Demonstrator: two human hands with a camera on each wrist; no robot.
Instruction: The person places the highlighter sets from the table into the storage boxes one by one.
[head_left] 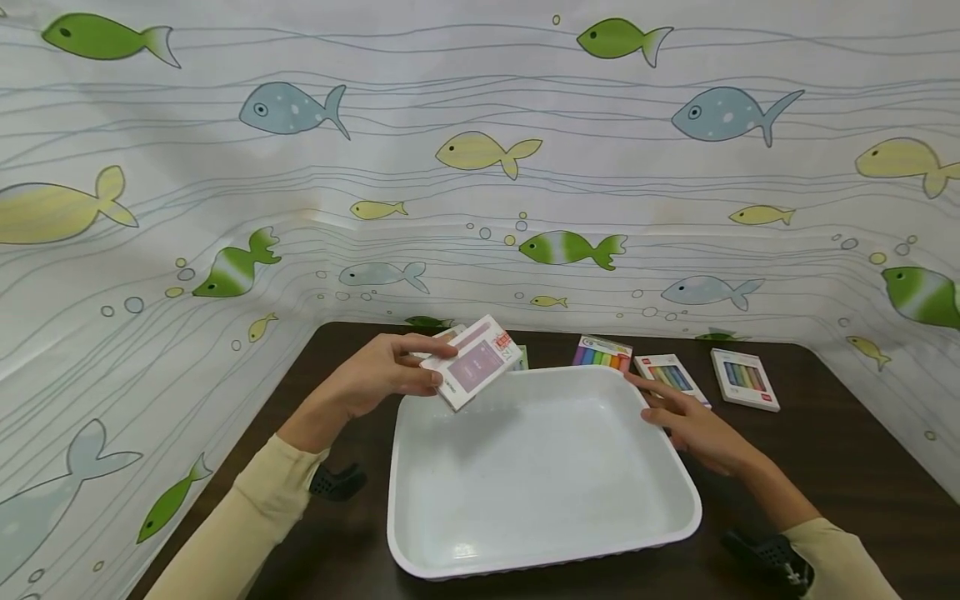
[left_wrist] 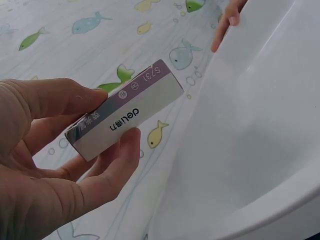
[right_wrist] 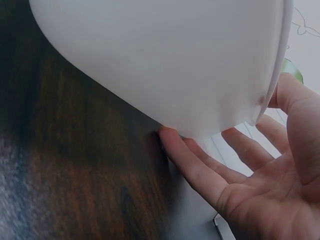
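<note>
My left hand point(head_left: 378, 375) holds a small white-and-purple highlighter box point(head_left: 476, 362) over the far left corner of a white plastic tray point(head_left: 540, 467). In the left wrist view, the thumb and fingers pinch the box point(left_wrist: 127, 112) from both sides, and its purple-and-white narrow side with "deli" and "S731" printed on it faces the camera. At the tray's far right corner, my right hand point(head_left: 693, 425) grips the rim. The right wrist view shows its fingers point(right_wrist: 195, 167) against the outside of the tray wall point(right_wrist: 165, 65), with the thumb at the rim.
Behind the tray lie a box with rainbow-coloured sticks point(head_left: 602, 354), a white box point(head_left: 671, 379) beside the right hand, and another white box point(head_left: 745, 379) farther right. More boxes are partly hidden behind the left hand's box. A fish-patterned sheet point(head_left: 480, 192) surrounds the dark wooden table point(head_left: 810, 450).
</note>
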